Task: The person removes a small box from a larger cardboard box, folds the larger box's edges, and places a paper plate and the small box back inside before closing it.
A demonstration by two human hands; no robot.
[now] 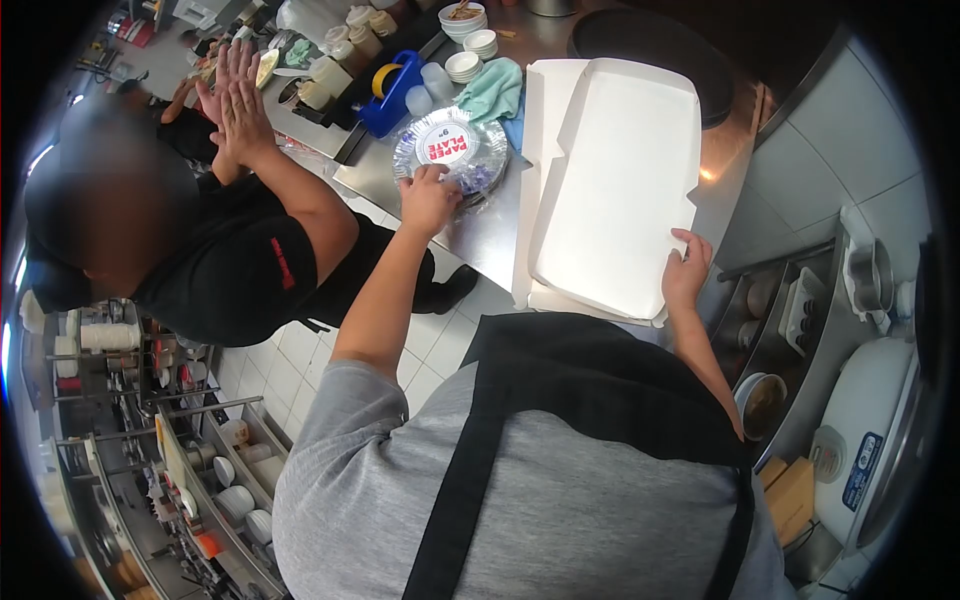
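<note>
The left hand [430, 200] lies on the near edge of a wrapped pack of paper plates [450, 148], fingers bent over the rim. Whether it grips the pack or only rests there is hard to tell from this angle. The pack sits on the steel worktop [480, 240], just left of a large open white cardboard box [615, 180]. The right hand [685, 270] is clamped on the box's near right corner, thumb on the inner face, so the two hands are well apart, one on each thing. Beyond the plates stand a blue tape dispenser [392, 92], a teal cloth [492, 90] and a stack of small white bowls [463, 66]. A dark round tray [655, 45] lies at the far end behind the box. To the left a co-worker in a black shirt [240, 270] holds both hands [235, 100] raised, palms together. A white rice cooker [870, 420] stands near on the right.
</note>
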